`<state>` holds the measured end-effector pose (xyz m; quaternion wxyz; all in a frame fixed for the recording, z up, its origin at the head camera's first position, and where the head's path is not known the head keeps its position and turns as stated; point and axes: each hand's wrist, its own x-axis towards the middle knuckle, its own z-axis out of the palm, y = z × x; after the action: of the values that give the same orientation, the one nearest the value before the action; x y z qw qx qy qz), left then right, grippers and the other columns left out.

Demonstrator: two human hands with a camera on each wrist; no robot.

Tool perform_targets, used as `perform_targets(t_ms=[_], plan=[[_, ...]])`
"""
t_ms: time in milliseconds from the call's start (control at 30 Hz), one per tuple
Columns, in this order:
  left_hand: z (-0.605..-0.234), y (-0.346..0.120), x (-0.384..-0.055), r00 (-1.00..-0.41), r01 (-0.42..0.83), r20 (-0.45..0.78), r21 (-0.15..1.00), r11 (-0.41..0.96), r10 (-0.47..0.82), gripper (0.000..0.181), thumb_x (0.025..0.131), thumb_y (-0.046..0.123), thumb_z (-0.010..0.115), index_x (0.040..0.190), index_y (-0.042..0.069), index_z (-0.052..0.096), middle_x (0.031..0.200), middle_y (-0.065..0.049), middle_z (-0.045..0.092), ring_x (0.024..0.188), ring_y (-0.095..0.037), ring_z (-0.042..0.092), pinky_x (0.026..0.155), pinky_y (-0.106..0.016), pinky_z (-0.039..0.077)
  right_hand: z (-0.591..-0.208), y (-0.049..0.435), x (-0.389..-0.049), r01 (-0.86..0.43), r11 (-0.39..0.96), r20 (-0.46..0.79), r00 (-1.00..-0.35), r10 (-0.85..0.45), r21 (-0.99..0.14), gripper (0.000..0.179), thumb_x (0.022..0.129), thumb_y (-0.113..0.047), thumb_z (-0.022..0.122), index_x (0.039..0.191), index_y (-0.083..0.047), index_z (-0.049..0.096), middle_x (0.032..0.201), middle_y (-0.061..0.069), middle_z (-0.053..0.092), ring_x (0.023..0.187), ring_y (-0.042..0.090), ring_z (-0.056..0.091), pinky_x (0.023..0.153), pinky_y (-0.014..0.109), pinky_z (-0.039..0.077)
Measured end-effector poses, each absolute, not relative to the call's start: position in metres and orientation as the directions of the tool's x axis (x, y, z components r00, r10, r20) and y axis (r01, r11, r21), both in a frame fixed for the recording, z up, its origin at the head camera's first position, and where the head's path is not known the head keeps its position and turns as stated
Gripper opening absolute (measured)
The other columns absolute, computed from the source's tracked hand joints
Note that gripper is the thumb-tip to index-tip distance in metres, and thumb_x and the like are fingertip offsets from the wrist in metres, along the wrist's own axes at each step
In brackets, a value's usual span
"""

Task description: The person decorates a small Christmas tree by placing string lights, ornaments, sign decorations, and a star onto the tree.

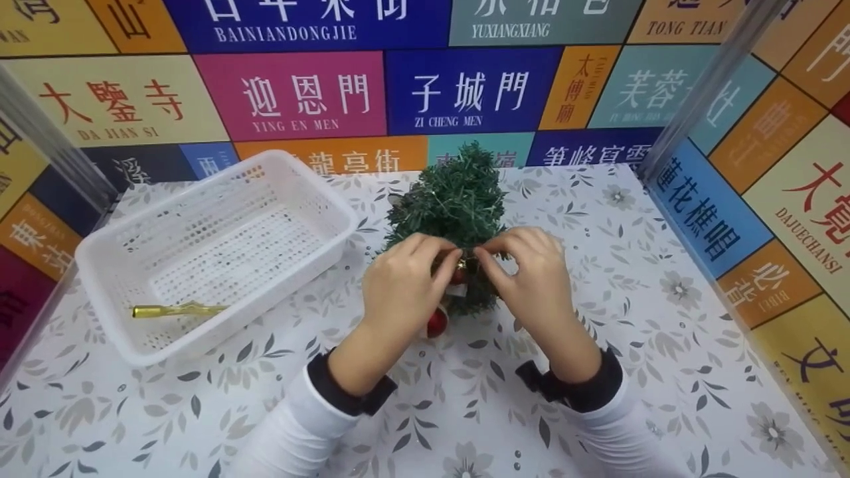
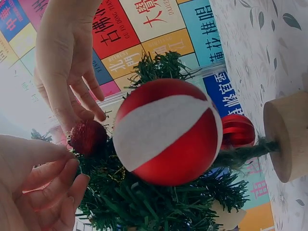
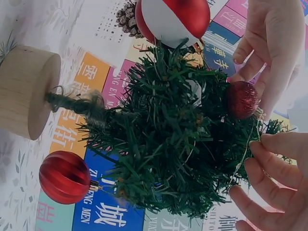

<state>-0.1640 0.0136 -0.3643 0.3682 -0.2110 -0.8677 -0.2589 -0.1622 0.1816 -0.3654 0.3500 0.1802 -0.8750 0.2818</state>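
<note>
A small artificial Christmas tree [image 1: 465, 199] stands on the table in front of me. At its near side my left hand [image 1: 402, 279] and right hand [image 1: 534, 275] meet, thumb and forefinger of each pinching the thin gold string [image 3: 250, 144] of a small glittery dark red ball ornament [image 3: 242, 100]. This ball hangs against the green needles, its gold cap up between my fingertips. Lower on the tree hang a large red-and-white ball [image 2: 168, 132] and a ribbed red ball [image 3: 65, 177]. A round wooden base [image 2: 288, 139] holds the trunk.
To the left stands a white perforated plastic basket [image 1: 99, 265] with a shiny gold stick-like piece [image 1: 176, 310] inside. A pine cone [image 3: 127, 19] shows beside the large ball in the right wrist view. Printed panels [image 1: 299, 93] wall the table at the back and sides.
</note>
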Motion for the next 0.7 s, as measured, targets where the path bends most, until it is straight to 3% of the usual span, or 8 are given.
perform_targets(t_ms=[233, 700], plan=[[-0.3665, 0.0148, -0.1679, -0.631, 0.529, 0.76, 0.272, 0.804, 0.158, 0.013, 0.088, 0.027, 0.07, 0.085, 0.015, 0.072, 0.081, 0.003, 0.071, 0.065, -0.014, 0.066, 0.054, -0.025, 0.052, -0.3661, 0.1773, -0.1637, -0.459, 0.82, 0.696, -0.71, -0.108, -0.341, 0.012, 0.083, -0.015, 0.075, 0.08, -0.005, 0.069, 0.082, 0.008, 0.069, 0.087, 0.028, 0.061, 0.086, 0.049, 0.046], [-0.3662, 0.0167, -0.1647, -0.6, 0.52, 0.777, 0.197, 0.831, 0.191, 0.008, 0.084, 0.024, 0.073, 0.083, 0.016, 0.07, 0.078, 0.003, 0.069, 0.061, -0.015, 0.064, 0.052, -0.025, 0.051, -0.3702, 0.1761, -0.1608, -0.455, 0.856, 0.726, -0.671, -0.148, -0.246, 0.014, 0.08, -0.016, 0.078, 0.076, -0.005, 0.069, 0.08, 0.007, 0.068, 0.089, 0.03, 0.059, 0.086, 0.048, 0.044]])
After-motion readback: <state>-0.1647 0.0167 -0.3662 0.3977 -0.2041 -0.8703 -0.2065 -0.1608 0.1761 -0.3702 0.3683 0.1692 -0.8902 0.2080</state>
